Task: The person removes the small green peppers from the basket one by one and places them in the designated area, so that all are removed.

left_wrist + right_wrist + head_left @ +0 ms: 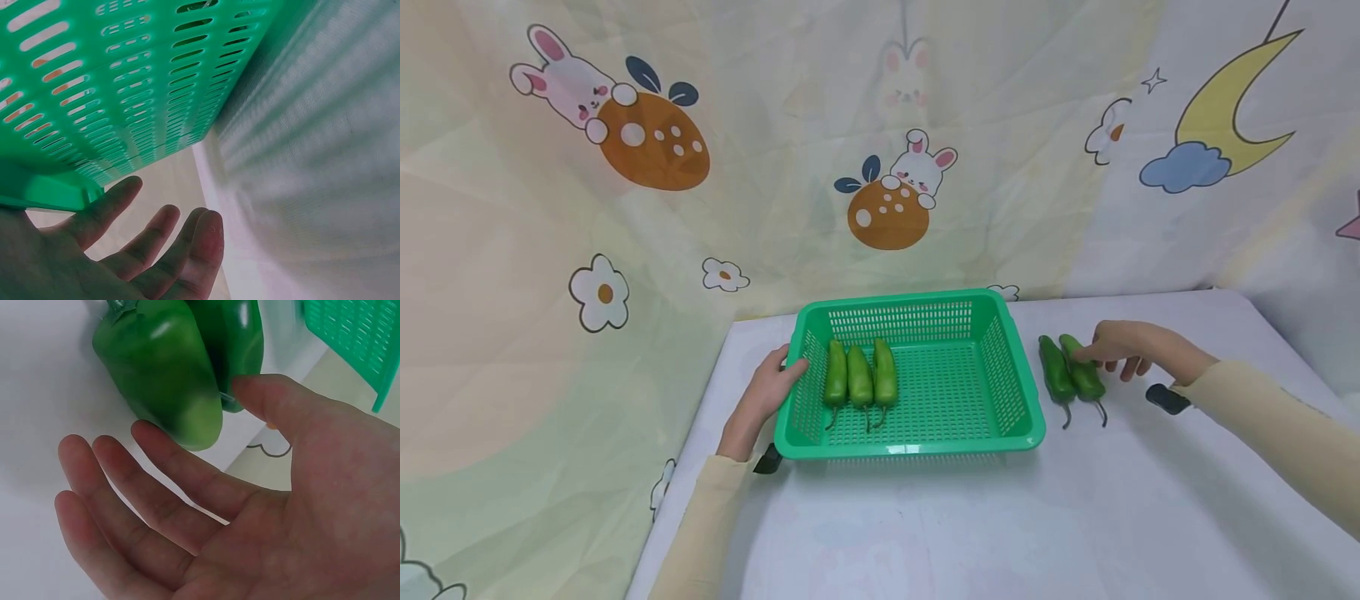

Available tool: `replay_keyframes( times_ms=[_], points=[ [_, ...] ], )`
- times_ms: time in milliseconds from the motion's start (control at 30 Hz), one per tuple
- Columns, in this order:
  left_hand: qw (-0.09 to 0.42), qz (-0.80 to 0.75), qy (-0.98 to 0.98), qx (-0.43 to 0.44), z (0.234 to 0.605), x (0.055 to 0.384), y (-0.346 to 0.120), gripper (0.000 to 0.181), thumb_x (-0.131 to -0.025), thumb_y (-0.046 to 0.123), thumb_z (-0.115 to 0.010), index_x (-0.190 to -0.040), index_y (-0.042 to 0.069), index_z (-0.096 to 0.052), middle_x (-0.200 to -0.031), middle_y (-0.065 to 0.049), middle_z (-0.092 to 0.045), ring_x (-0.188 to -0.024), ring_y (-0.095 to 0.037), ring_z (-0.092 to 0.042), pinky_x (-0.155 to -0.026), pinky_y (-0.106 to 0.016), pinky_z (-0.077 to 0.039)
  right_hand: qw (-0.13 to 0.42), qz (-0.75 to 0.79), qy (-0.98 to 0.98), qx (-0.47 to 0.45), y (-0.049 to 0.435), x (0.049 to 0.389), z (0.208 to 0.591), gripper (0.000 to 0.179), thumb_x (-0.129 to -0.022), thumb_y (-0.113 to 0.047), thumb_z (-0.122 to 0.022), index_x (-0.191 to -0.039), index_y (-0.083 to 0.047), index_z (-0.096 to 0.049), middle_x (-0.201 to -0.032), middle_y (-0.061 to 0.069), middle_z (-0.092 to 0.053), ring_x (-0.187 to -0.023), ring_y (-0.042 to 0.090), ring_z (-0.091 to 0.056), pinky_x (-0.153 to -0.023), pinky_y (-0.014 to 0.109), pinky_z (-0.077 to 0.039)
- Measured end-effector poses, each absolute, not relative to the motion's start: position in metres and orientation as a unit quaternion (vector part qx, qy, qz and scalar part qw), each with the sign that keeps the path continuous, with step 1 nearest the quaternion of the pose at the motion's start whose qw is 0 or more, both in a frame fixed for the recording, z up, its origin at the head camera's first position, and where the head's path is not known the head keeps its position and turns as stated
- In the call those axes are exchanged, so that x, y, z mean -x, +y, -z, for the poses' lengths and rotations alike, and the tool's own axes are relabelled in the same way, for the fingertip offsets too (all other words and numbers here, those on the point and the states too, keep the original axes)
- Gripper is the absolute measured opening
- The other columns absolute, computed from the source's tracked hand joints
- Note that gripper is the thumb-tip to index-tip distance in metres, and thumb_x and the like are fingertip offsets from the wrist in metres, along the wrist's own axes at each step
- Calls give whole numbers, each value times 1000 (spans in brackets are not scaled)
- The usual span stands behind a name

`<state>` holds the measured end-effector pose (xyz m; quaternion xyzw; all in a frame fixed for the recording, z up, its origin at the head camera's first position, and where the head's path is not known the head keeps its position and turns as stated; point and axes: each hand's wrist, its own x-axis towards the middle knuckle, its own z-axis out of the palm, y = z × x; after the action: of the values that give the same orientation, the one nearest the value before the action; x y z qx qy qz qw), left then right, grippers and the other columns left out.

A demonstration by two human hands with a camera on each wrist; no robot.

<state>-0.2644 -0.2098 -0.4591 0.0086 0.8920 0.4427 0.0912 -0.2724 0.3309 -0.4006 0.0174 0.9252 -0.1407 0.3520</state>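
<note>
A green plastic basket (910, 452) with slotted walls stands on the table. Three green peppers (860, 379) lie side by side in its left part, stems toward the front. My left hand (766, 387) holds the basket's left rim, thumb over the edge and fingers outside; the left wrist view shows those fingers (150, 240) below the rim. Right of the basket, two more green peppers lie together: a darker one (1057, 372) and a lighter one (1087, 382). Around the lighter pepper's far end, my right hand (250, 506) has its thumb and forefinger spread, fingers loosely bent.
White cloth covers the table (925, 533). Behind and to the left hangs a printed curtain (760, 217) with rabbits, flowers and a moon, close to the basket's back edge. A dark wrist strap piece (1167, 398) shows under the right sleeve.
</note>
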Motion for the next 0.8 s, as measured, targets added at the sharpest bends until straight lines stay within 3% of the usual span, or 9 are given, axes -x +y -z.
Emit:
replay_keyframes(
  times_ms=[467, 800],
  points=[
    [90, -439, 894, -3, 461, 264, -210, 53, -102, 37, -46, -148, 12, -46, -138, -20, -49, -110, -33, -63, -82, -37, -59, 355, 136, 924, -34, 328, 276, 391, 68, -100, -46, -51, -125, 17, -51, -108, 31, -62, -89, 38, -69, -77, 48, -60],
    [89, -459, 884, -20, 459, 264, -209, 48, -102, 33, -46, -144, 9, -49, -122, -22, -62, -85, -20, -71, -70, -34, -62, 351, 134, 927, -16, 321, 276, 380, 76, -99, -52, -52, -130, 17, -48, -113, 33, -62, -90, 38, -69, -79, 49, -60]
  ],
)
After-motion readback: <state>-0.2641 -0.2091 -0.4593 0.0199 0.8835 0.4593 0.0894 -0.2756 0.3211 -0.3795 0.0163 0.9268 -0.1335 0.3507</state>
